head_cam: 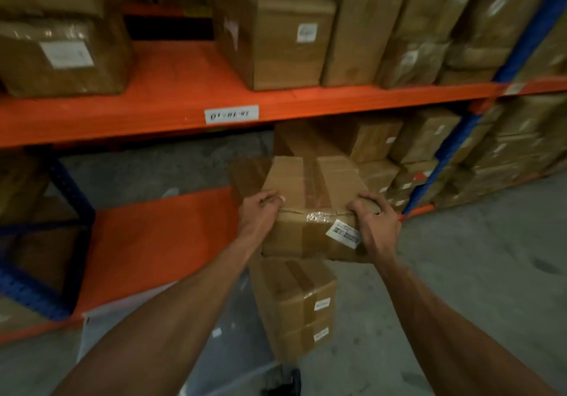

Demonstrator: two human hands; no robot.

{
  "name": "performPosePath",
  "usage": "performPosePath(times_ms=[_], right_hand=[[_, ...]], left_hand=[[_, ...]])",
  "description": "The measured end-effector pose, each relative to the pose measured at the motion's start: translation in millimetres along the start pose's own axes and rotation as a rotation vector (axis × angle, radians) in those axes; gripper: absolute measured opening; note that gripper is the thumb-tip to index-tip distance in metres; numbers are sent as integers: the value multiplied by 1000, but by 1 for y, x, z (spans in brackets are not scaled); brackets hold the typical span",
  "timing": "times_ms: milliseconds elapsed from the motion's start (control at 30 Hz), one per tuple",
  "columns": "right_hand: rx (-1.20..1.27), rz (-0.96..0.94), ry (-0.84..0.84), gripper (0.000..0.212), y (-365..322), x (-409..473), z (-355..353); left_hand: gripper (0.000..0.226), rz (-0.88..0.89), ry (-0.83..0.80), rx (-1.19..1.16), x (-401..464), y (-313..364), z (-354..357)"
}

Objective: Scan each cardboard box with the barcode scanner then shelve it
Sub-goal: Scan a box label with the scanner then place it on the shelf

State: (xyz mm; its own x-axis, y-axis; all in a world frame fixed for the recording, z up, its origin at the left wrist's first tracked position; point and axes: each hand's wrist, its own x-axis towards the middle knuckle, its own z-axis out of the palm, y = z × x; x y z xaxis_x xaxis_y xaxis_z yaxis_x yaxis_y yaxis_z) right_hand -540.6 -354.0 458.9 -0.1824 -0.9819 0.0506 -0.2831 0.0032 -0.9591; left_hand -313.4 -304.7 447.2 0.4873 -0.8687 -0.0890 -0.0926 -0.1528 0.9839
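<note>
Two bare forearms enter from the 6 o'clock edge and extend toward the centre of the view. The left hand (260, 208) grips the near left top corner of a cardboard box (313, 208), fingers curled over the top edge. The right hand (376, 221) grips the near right top corner, fingers curled over the edge, thumb on the near face. Both hands have hold of the box; neither is free.

The box is held just right of centre, at about 3 o'clock from the bare part of the lower orange shelf (153, 242). Its top seam is taped. A white barcode label (343, 233) is on the near face, touching the right hand.

Below the held box, toward 6 o'clock, a stack of cardboard boxes (294, 306) with white labels stands on a grey surface.

At 12 o'clock, the upper orange shelf (171, 89) carries several taped boxes; its front beam bears a white location label (231, 114). At 2 to 3 o'clock, further boxes fill the lower level behind a blue upright (454, 150). A grey concrete floor (475, 273) lies at 4 o'clock.
</note>
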Motion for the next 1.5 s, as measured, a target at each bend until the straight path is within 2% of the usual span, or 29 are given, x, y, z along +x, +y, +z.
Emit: performPosePath(times_ms=[233,400,467,567,733,933,1167,1333,1500], right_hand=[[35,-115,211,35,-109,-47,-72],[92,-242,326,34,-196,-66,-110],[106,-305,355,31,-230,-71,-121],[118,-395,380,29,-278,-72,-127],[177,-526,340,38,-337,-66,-99],[248,-574,169,36,-379,-47,-18],[320,-589,-105,29,-395,-19,104],[303,-537,-264,32,-371,12,180],[265,-428,-326,27,-316,44,231]], left_hand=[[34,186,-122,4,-39,121,-10],[48,372,-204,-35,-57,215,-22],[45,439,-229,-62,-61,249,-29],[35,510,-203,-127,-62,297,-44],[33,591,-86,-132,-56,349,-91],[32,616,129,-99,-22,354,-167],[31,531,337,-104,23,320,-248],[28,452,439,-111,63,274,-271],[29,347,457,-87,107,220,-264]])
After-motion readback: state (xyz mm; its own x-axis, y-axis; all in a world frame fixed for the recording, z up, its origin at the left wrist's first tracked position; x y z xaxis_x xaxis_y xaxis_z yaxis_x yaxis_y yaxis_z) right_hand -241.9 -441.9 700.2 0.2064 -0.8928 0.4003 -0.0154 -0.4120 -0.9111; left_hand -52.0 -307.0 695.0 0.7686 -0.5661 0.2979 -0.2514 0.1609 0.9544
